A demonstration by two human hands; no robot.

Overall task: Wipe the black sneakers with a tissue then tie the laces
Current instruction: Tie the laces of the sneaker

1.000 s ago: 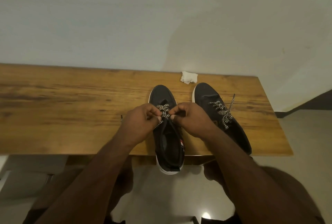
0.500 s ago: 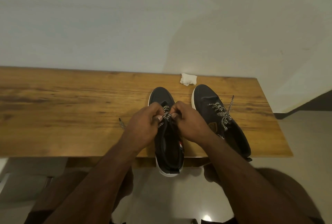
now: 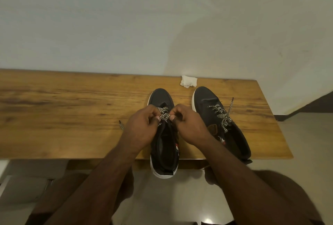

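Here, both hands pinch the checkered laces [image 3: 164,115] of the left sneaker [image 3: 163,145] (heel past the table's [image 3: 72,113] near edge): left hand [image 3: 142,128], right hand [image 3: 188,125]. Right sneaker [image 3: 219,120] sits beside; tissue [image 3: 188,81] lies at the far edge.

- Wooden table [image 3: 63,116]: left half bare but for one lace end [image 3: 121,125]; wide open passage there.
- Left sneaker [image 3: 163,145] and right sneaker [image 3: 216,116] stand side by side right of centre, with a narrow gap between them.
- Both hands [image 3: 142,127] [image 3: 189,125] crowd the left sneaker's laces [image 3: 164,115].
- Crumpled tissue [image 3: 188,81] sits at the far edge, against the wall [image 3: 162,22], which blocks everything beyond.
- Right sneaker's heel overhangs the near edge.
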